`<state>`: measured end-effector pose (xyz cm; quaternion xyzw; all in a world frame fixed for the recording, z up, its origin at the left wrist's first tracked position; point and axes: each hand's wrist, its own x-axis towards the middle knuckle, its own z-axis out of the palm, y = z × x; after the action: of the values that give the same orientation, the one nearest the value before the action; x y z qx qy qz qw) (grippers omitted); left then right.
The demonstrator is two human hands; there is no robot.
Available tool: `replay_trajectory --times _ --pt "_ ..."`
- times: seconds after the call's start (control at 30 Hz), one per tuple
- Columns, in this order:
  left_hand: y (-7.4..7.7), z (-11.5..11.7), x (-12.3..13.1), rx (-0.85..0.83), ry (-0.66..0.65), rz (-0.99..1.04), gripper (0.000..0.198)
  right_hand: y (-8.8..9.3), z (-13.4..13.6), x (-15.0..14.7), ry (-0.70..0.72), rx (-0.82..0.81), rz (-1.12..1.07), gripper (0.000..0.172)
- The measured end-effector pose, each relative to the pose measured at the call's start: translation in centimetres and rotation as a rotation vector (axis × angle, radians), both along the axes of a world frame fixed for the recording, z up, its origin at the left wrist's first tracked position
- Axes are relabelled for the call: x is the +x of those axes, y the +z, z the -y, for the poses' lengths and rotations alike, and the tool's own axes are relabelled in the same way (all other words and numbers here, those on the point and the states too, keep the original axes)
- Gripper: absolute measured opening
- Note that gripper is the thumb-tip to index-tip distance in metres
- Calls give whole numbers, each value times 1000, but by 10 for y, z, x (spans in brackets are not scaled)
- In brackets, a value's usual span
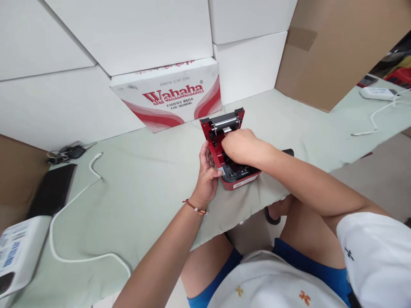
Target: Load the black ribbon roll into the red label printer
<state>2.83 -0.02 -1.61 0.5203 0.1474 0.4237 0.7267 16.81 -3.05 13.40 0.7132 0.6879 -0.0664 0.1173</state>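
Counter, near edge: draped in pale green cloth, slanting past the person's legs.
Left hand: wrapped around the left side of the red machine, thumb at its front corner.
Right hand: down inside the machine, fingers hidden, so I cannot tell whether they hold anything.
Machine: on the counter, close to that near edge, its lid raised and tipped back.
Right side: a dark object partly behind the right forearm, then room as far as the brown carton.
Left side: a wide stretch of cloth up to the white cord; a white device and a flat black object sit beyond.
Behind: a narrow strip of cloth, then the water carton.
Back edge: stacked white boxes wall it off.
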Motion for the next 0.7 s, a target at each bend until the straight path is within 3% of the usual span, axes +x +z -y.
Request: replay_trajectory --times 0.33,0.4,0.5,0.6,0.7 --pt "1 -1 0 -2 8 -5 89 -2 -3 7 8 -35 -57 32" --pt "0 -1 1 8 14 -9 89 7 5 5 11 -31 -60 31" --pt "1 0 3 -3 31 2 90 36 36 12 26 45 -87 27" --pt "2 1 3 -25 31 26 89 68 76 42 62 200 -235 31" --pt "2 0 3 -33 21 21 88 75 97 85 -38 212 -224 40"
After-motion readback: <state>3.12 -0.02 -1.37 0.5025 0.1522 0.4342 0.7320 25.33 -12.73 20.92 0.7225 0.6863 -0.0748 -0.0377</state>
